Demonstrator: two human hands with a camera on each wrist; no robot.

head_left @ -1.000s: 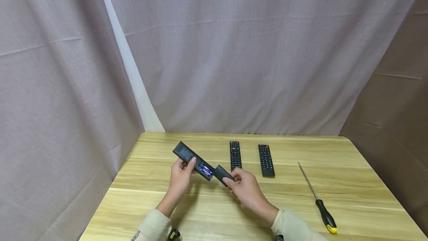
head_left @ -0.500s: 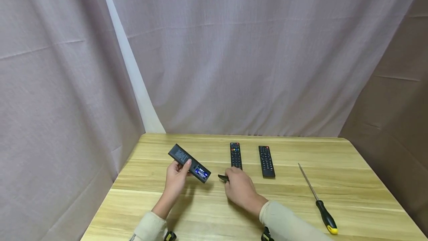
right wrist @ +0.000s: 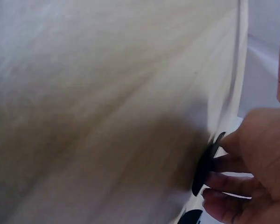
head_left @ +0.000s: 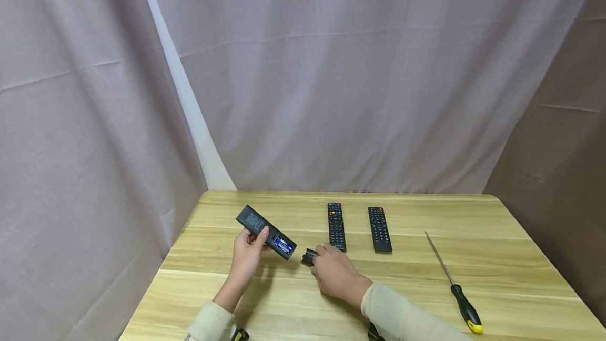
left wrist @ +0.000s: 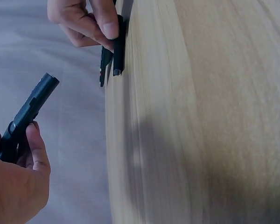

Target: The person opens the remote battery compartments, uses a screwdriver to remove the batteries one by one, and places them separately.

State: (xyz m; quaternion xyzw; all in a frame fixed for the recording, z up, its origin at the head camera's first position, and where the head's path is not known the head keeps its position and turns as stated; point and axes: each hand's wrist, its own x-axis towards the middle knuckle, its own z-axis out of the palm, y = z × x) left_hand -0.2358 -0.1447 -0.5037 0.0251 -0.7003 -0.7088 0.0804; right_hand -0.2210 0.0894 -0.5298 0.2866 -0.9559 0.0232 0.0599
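Note:
My left hand (head_left: 247,257) holds a black remote control (head_left: 255,222) above the table, back side up and slanting down to the right, the thumb pressed on its back. Its battery compartment is uncovered, and blue batteries (head_left: 284,246) lie inside. Just to the right, my right hand (head_left: 335,273) grips the black battery cover (head_left: 309,257), whose ribbed inner side partly shows. Cover and remote are apart. In the left wrist view the cover (left wrist: 119,49) hangs from the right fingers, and the remote (left wrist: 27,108) appears edge-on. Right fingers hide part of the cover (right wrist: 204,169) in the right wrist view.
Two more black remotes lie buttons up on the wooden table (head_left: 407,288): one (head_left: 336,222) just behind my right hand, another (head_left: 380,229) further right. A screwdriver (head_left: 466,307) with a black and yellow handle lies at the right. Curtains (head_left: 341,78) hang behind the table.
The battery cover has come away from the remote's end, moving right and turning over in my right hand. My left hand has shifted slightly left with the remote.

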